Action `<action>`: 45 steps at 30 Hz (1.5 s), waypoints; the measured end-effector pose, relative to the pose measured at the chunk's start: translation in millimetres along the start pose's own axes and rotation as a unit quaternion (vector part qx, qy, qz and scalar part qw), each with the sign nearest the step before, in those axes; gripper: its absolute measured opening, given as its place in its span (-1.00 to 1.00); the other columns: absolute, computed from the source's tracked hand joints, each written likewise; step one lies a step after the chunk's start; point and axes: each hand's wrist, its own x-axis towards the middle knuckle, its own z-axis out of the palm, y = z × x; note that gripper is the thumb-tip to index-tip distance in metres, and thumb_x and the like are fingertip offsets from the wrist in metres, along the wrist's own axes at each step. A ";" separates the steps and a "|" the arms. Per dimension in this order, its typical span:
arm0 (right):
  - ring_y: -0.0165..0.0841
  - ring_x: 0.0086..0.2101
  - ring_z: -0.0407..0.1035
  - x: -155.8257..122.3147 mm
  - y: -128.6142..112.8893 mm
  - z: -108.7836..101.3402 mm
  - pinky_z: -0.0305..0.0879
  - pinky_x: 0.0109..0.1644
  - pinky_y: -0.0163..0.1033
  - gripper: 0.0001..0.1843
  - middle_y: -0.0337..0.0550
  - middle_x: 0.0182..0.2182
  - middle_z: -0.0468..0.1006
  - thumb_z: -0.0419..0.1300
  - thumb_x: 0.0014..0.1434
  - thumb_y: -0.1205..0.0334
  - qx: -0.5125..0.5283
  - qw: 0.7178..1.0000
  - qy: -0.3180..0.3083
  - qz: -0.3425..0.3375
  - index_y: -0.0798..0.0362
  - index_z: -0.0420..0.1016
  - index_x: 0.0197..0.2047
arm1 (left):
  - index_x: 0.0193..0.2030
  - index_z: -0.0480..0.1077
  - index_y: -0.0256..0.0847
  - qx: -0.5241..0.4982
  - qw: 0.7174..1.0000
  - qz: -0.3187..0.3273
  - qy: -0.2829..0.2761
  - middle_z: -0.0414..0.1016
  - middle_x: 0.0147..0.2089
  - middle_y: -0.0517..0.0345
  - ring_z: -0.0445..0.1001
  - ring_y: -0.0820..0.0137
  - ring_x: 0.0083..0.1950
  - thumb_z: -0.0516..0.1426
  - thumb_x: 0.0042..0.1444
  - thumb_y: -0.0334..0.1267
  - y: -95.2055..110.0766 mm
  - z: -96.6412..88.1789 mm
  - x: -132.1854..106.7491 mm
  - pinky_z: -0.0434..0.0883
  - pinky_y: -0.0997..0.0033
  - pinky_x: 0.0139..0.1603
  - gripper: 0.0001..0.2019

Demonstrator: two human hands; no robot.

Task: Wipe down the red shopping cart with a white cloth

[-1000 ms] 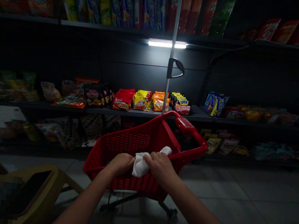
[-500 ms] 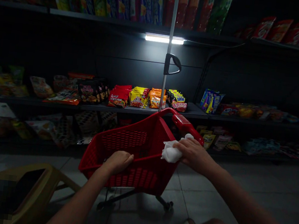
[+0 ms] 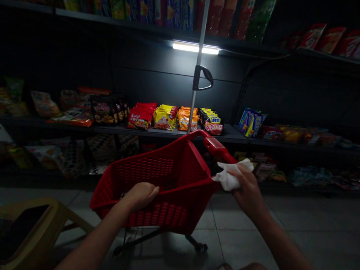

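A red plastic shopping cart (image 3: 170,212) on dark wheeled legs stands in front of me, its handle bar (image 3: 215,146) at the right end. My left hand (image 3: 142,195) is closed over the near rim of its basket. In my right hand (image 3: 247,188) a crumpled white cloth (image 3: 230,176) is bunched at the near end of the handle, covering that corner. The fingers of this hand partly hide behind the cloth. A grey pole (image 3: 202,32) with a black loop grip (image 3: 203,78) rises from behind the cart's handle end.
Dark shelves with bagged snacks (image 3: 141,116) run behind the cart, under a bright tube light (image 3: 195,48). Bottles (image 3: 229,12) line the upper shelf. A yellowish stool (image 3: 42,223) with a dark flat object (image 3: 29,226) is at lower left. Pale floor tiles (image 3: 311,239) extend right.
My right hand has moved right with the cloth, from the basket's near corner to the handle's near end. My left hand keeps its hold on the rim. The view has shifted slightly.
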 end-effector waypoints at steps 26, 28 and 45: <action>-0.21 -0.04 0.44 136.5 70.4 46.6 0.33 0.14 -0.05 -0.48 0.00 0.00 0.55 0.12 0.18 0.18 0.212 0.952 -0.127 0.179 0.13 0.27 0.19 | -0.38 0.51 -0.24 -0.001 0.999 0.032 0.000 0.62 -0.32 -0.02 0.55 0.30 -0.29 -0.24 0.38 -0.15 -4.2 -3.2 -26.3 0.26 0.38 -0.25 -0.44; -0.18 -0.06 0.44 137.3 59.4 42.7 0.36 0.09 -0.04 -0.44 0.03 0.02 0.52 0.15 0.16 0.20 0.140 0.971 -0.086 0.172 0.12 0.22 0.22 | -0.37 0.51 -0.24 -0.002 1.000 0.027 -0.004 0.62 -0.32 -0.03 0.55 0.30 -0.29 -0.24 0.38 -0.15 -3.8 -4.0 -26.8 0.26 0.38 -0.26 -0.45; -0.19 -0.15 0.54 132.0 -63.3 70.0 0.36 -0.15 -0.25 -0.75 0.03 -0.13 0.62 0.05 0.29 0.37 -0.097 0.920 -0.377 -0.048 0.13 0.53 -0.06 | -0.38 0.51 -0.26 -0.001 0.999 0.046 -0.013 0.62 -0.31 -0.06 0.58 0.24 -0.28 -0.20 0.34 -0.22 1.9 -7.2 -44.1 0.30 0.33 -0.25 -0.50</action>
